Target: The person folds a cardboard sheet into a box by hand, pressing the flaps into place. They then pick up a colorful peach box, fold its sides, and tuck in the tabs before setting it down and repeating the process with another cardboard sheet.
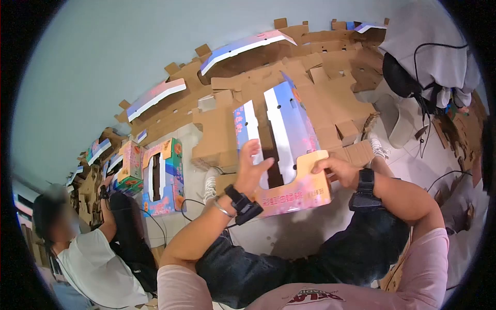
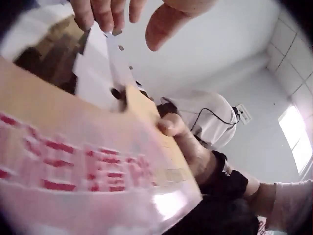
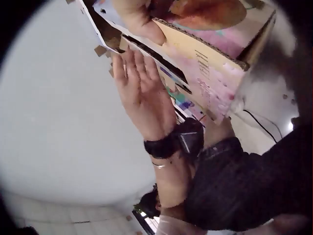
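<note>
A printed cardboard box point(image 1: 296, 194) with pink, blue and yellow panels stands in front of me, with white-edged top flaps and a dark slot between them. My right hand point(image 1: 341, 170) grips the upper right corner of its near panel, thumb over the yellow edge; the right wrist view also has this thumb on the panel. Over the box's left side my left hand point(image 1: 249, 170) is spread, thumb apart from the fingers. Those fingers point(image 3: 139, 68) look straight in the right wrist view, near the slot. Red printed characters point(image 2: 73, 166) cross the near panel.
Flattened brown cardboard blanks point(image 1: 217, 124) lie behind the box, some with printed panels point(image 1: 248, 49). To the left stand other printed boxes point(image 1: 175, 178) beside a seated person point(image 1: 98, 263). Black cables point(image 1: 191, 201) cross the tiled floor. Another person's grey clothing point(image 1: 418, 31) is at right.
</note>
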